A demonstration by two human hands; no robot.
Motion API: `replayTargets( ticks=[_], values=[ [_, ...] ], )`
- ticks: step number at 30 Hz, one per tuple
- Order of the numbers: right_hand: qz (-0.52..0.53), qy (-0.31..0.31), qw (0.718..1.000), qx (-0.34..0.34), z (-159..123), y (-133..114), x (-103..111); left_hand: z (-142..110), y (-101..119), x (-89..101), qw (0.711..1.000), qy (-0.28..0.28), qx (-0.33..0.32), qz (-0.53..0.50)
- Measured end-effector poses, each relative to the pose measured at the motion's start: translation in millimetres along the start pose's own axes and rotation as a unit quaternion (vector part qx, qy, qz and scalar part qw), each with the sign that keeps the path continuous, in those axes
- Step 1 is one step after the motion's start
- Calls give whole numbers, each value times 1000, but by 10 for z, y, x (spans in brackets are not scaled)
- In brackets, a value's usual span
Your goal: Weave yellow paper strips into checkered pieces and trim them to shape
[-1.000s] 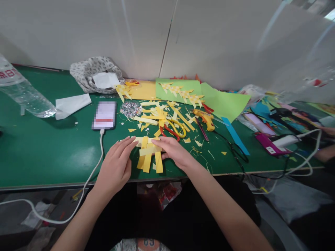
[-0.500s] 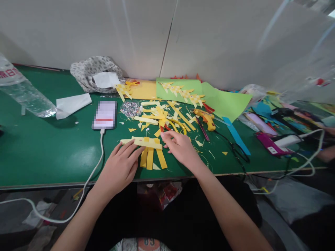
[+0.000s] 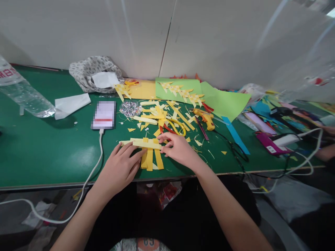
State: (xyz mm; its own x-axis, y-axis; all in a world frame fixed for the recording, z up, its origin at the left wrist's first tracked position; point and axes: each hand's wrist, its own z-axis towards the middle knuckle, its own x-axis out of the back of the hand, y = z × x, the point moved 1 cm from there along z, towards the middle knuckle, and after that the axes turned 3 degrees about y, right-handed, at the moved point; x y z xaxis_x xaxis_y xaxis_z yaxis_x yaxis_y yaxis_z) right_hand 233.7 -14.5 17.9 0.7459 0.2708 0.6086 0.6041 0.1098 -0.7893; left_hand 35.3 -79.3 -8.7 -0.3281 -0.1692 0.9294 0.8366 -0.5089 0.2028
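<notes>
Pale yellow paper strips (image 3: 145, 144) lie crosswise over several darker yellow paper strips (image 3: 149, 160) near the table's front edge, forming a small weave. My left hand (image 3: 123, 164) rests on its left part, fingers stretched out and touching the paper. At the right end of the weave, my right hand (image 3: 179, 150) has its thumb and fingers closed around a paper strip's end. Just beyond lie scissors (image 3: 176, 127) with red and yellow handles, among a pile of loose yellow strips (image 3: 157, 113).
A yellow glue gun (image 3: 205, 118) and a thin dark purple tool (image 3: 202, 129) lie right of the pile. Finished yellow woven pieces (image 3: 183, 92) sit on green paper (image 3: 225, 99). A phone (image 3: 104, 115) with a white cable and a plastic bottle (image 3: 28, 94) are left.
My right hand has moved slightly left and nearer, from beside the scissors onto the right end of the weave. The right-hand dark strip has shifted a little left. My left hand stays put.
</notes>
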Motion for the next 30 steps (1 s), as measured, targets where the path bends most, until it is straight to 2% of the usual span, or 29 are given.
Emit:
replayTargets(
  ticks=[3,8,13,17,24,30],
  values=[
    [37,-16,999,7,-13,-31,-12,-3,1,1,1000,-2,-1,2],
    [-43,74,991,106,-5,-41,3,-14,-3,-5,1000,10,-6,7],
    [-90,41,983,157,-10,-34,-14,-34,3,-9,999,21,-24,12],
    [-141,22,978,152,-15,-41,-41,-31,20,16,999,8,-54,7],
    [-166,37,973,157,-13,-45,-20,-9,4,13,998,-15,-63,-25],
    [-162,39,981,103,5,-6,31,-14,-1,2,998,-18,-56,-30]
  ],
)
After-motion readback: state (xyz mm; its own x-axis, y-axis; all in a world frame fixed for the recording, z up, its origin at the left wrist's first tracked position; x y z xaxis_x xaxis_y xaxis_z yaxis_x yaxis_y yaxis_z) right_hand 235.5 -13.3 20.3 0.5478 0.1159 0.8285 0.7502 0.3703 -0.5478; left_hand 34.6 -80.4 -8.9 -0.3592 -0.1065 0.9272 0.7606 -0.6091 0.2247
